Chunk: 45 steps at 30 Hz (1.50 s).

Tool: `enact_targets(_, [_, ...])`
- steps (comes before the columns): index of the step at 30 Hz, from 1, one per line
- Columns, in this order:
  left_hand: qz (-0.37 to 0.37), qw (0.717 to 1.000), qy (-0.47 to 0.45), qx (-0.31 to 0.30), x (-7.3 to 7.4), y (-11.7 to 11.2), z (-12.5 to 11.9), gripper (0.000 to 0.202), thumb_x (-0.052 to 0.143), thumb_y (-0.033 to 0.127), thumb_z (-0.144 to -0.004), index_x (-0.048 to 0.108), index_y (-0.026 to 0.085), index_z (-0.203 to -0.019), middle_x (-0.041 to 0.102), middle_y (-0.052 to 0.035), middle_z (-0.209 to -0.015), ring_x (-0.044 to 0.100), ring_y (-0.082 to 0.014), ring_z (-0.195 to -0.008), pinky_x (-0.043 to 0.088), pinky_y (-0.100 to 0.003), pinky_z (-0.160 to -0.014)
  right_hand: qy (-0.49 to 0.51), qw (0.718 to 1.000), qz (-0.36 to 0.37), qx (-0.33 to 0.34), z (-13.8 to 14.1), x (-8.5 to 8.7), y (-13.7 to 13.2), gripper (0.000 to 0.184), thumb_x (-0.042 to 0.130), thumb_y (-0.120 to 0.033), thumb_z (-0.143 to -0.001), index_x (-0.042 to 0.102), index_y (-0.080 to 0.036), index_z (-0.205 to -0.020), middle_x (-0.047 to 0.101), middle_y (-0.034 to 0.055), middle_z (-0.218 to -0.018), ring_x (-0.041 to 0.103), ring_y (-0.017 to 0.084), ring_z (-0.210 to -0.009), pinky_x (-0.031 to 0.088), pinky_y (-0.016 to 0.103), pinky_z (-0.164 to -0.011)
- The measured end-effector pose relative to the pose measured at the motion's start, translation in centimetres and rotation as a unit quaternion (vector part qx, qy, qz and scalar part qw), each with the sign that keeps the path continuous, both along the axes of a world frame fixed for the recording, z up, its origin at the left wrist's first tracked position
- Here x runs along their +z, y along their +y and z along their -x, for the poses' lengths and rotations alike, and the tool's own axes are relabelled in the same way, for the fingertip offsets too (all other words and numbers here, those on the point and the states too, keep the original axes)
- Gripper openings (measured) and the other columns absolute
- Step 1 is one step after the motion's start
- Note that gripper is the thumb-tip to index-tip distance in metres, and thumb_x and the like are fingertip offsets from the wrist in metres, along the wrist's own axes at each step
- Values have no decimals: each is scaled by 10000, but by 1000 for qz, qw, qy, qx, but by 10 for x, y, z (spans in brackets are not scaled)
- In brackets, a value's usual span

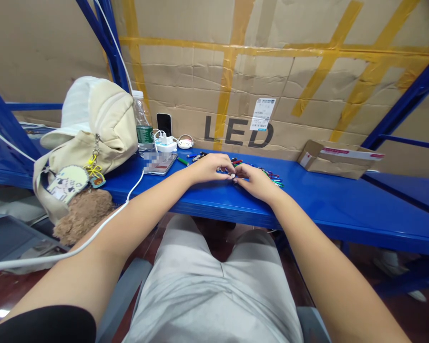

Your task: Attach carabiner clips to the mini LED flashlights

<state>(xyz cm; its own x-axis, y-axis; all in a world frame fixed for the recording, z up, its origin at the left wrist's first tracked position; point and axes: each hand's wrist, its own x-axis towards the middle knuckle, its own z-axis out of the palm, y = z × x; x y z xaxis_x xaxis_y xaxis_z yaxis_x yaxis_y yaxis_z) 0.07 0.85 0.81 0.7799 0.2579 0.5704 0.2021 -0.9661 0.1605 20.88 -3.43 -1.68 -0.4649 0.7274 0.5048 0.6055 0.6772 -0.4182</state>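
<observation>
Both hands meet on the blue table [336, 200], fingertips pinched together on one small dark piece [233, 176]. The left hand [212, 167] and right hand [257, 183] lie just in front of a heap of coloured clips [268, 172].

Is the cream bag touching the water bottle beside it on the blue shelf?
Touching. In the head view the cream bag overlaps the water bottle's left side with no gap visible, though it could merely stand in front.

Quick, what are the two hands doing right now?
Left hand: fingers pinched on a small item, too tiny to identify.
Right hand: fingertips meet the same small item; grip unclear.
</observation>
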Motion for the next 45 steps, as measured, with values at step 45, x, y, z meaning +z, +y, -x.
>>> enact_targets(45, [44,992,116,20,-13,1,-34,157,612,173,-809,738,175,-903,717,-61,-962,648,-174,-924,459,-270,-869,66,989,-37,-124,-11,0,11,143,553,-168,-767,580,-195,-905,683,67,-951,639,210,-894,516,392,-823])
